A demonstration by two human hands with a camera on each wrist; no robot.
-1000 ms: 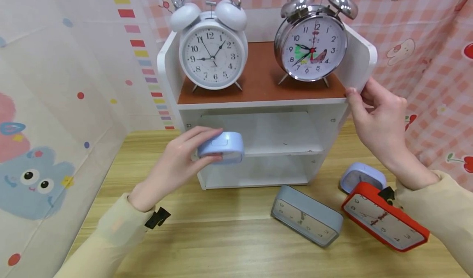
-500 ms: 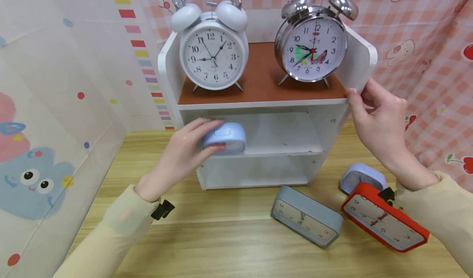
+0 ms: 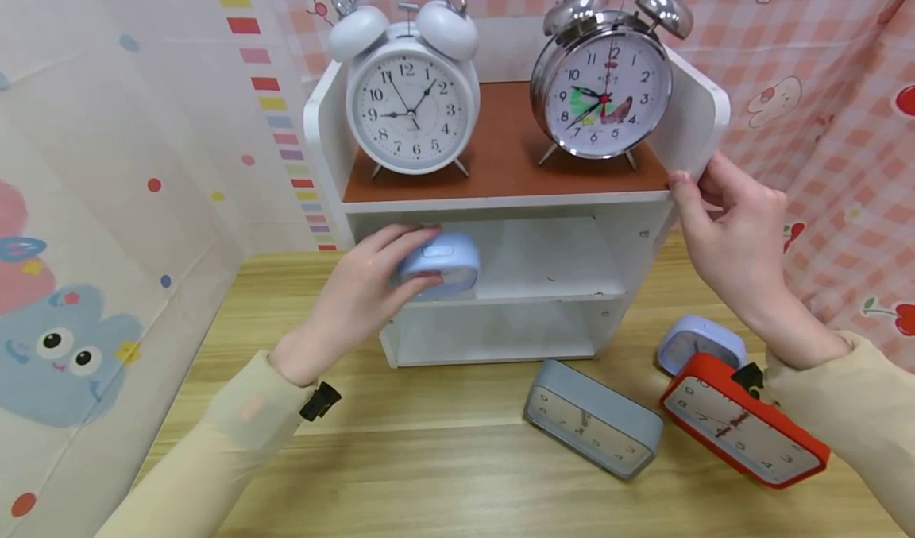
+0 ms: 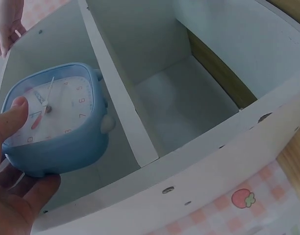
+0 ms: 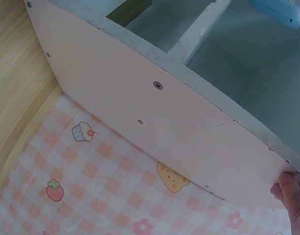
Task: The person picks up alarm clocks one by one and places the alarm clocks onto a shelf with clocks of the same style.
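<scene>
My left hand pinches a small blue alarm clock between thumb and fingers at the left of the white shelf's middle compartment. In the left wrist view the thumb lies on the white face of the clock, with fingers beneath its body. Whether its base touches the shelf board cannot be told. My right hand grips the upper right side of the white shelf, thumb at the front edge. On the brown top board stand a white twin-bell alarm clock and a silver twin-bell alarm clock.
Lying on the wooden table are a grey rectangular clock, a red rectangular clock and a small lilac clock partly behind the red one. Patterned cloth hangs behind and to the right of the shelf.
My left hand has moved up and slightly right, bringing the blue alarm clock from in front of the shelf into the middle compartment's left side. My right hand keeps its place.
</scene>
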